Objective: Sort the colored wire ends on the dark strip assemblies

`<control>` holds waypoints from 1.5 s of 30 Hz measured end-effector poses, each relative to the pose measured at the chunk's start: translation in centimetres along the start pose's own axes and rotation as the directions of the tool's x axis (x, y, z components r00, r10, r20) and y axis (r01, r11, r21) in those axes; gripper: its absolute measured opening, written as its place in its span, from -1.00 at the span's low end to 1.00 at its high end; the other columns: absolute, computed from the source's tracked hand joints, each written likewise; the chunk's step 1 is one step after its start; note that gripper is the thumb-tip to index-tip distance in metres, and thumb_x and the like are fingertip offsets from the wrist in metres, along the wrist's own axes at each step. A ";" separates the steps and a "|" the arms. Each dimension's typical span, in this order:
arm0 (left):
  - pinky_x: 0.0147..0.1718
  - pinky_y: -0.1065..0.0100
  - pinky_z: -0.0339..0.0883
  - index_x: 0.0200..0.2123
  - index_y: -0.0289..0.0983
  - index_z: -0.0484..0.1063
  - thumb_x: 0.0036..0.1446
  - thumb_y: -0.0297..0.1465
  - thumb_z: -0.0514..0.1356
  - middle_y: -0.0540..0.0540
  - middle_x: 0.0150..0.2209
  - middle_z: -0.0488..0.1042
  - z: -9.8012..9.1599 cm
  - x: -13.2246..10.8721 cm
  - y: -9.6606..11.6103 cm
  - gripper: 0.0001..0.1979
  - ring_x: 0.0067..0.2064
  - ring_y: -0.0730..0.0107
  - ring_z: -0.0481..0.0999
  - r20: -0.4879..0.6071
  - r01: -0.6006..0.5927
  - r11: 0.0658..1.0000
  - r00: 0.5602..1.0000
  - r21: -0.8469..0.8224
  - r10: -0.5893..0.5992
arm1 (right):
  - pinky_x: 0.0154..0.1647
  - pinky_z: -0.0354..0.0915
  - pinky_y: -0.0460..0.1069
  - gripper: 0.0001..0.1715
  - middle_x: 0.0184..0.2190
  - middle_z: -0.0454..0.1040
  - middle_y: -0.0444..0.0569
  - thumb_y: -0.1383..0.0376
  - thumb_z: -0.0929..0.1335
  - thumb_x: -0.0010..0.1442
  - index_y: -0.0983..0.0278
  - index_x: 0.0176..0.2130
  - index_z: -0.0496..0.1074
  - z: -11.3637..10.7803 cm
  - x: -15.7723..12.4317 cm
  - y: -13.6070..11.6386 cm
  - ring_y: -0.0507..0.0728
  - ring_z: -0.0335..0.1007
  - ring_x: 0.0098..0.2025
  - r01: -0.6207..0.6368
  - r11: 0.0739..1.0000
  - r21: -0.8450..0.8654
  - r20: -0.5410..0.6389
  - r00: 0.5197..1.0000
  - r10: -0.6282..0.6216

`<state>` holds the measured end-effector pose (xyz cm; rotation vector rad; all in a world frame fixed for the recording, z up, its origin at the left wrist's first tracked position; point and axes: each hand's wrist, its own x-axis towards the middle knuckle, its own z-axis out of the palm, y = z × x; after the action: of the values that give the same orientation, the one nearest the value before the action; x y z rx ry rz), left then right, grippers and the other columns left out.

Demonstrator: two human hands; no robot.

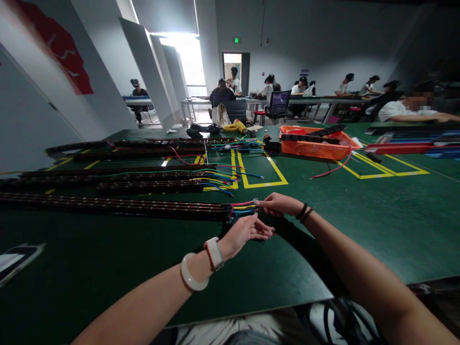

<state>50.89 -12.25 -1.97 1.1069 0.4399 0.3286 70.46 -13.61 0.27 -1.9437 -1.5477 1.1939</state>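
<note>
A long dark cable chain point(143, 206) lies across the green table, and red, yellow and blue wires point(244, 207) come out of its right end. My right hand point(278, 204) is closed in a pinch on the tip of the red wire, which has a metal terminal. Just below the wire ends is my left hand point(247, 232), palm turned up and fingers stretched out, near the blue wire. Its fingers look free of any object. Behind this chain lie more dark chains point(151, 184) with green, yellow, red and blue wire ends pointing right.
An orange basket point(316, 151) holding dark chain pieces stands at the back right of the green table point(359, 215). A yellow tool point(235, 127) lies at the back. Red and blue strips point(402, 147) are at far right, near a person in white.
</note>
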 end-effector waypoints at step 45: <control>-0.14 0.14 0.35 -0.44 -0.39 0.44 0.19 -0.12 0.01 -0.36 -0.30 0.55 0.0 0.4 -0.3 -0.54 -0.24 0.16 0.55 -0.011 -0.014 0.999 1.000 -0.050 0.013 | -0.09 0.02 0.03 -0.82 -0.37 0.53 -0.01 0.26 0.33 0.18 0.29 -0.25 0.49 3.9 1.9 -0.5 0.11 0.32 -0.28 0.431 0.691 -0.580 -0.150 0.777 -0.611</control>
<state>51.21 -12.19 -2.37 1.0605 0.4320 0.3561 67.08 -12.47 -2.32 -1.6452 -2.1745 0.1826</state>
